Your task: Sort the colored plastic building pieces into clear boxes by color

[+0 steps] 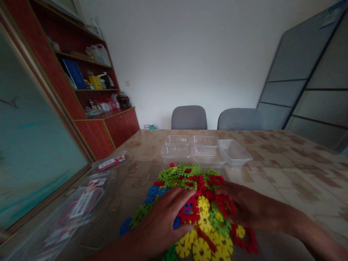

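Note:
Red, yellow, green and blue plastic pieces, among them a yellow notched disc (pixel 201 249), lie heaped at the near middle of the table. My left hand (pixel 165 217) rests over the left side of the heap, its thumb and fingers apart around a red square piece (pixel 189 210). On the heap's right side is my right hand (pixel 239 203), beside a red toothed piece (pixel 225 205); its fingers are partly hidden and blurred, so whether it grips anything is unclear. Green toothed pieces (pixel 174 174) lie beyond both hands.
Clear plastic containers (pixel 208 155) stand behind the heap on the patterned table (pixel 274 163). Clear lids with labels (pixel 84 203) lie at the left. Two grey chairs (pixel 189 117) are at the far edge, with a wooden cabinet (pixel 122 127) to the left.

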A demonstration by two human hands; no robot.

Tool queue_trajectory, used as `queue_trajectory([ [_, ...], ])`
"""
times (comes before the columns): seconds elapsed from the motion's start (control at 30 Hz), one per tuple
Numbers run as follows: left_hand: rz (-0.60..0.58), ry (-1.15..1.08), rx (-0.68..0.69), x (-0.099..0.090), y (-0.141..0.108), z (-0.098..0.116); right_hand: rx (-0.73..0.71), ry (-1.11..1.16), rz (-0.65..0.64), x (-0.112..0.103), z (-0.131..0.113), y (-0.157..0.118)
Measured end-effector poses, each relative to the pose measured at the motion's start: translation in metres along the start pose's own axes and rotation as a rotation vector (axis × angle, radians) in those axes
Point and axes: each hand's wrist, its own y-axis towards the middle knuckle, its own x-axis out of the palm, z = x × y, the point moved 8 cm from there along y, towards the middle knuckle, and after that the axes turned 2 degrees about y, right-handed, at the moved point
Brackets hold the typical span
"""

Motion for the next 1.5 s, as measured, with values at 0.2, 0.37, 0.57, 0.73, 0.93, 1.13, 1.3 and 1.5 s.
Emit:
queue_trajectory([
  [0.2, 0.017, 0.021, 0.032, 0.003, 0.0, 0.0, -0.011, -0.021, 0.017, -0.002, -0.015, 0.005],
  [0.37, 0.024, 0.03, 0.039, 0.004, 0.0, -0.001, -0.011, -0.058, 0.076, 0.002, -0.016, 0.011],
  [0.57, 0.047, 0.048, 0.05, 0.001, 0.001, 0.0, -0.097, -0.029, 0.206, 0.009, -0.025, 0.022],
  [0.73, 0.06, 0.075, 0.034, 0.002, 0.001, -0.005, -0.115, -0.022, 0.267, 0.018, -0.033, 0.026],
  [0.93, 0.067, 0.103, 0.055, 0.002, 0.002, -0.003, -0.072, -0.063, 0.222, 0.023, -0.037, 0.027],
  [1.13, 0.078, 0.103, 0.063, 0.003, 0.001, -0.002, -0.08, -0.028, 0.224, 0.024, -0.037, 0.026],
  [1.3, 0.081, 0.086, 0.064, 0.002, 0.001, -0.001, -0.087, -0.018, 0.23, 0.022, -0.036, 0.027],
  [1.5, 0.058, 0.071, 0.055, 0.0, 0.001, 0.0, -0.089, -0.036, 0.217, 0.012, -0.036, 0.024],
])
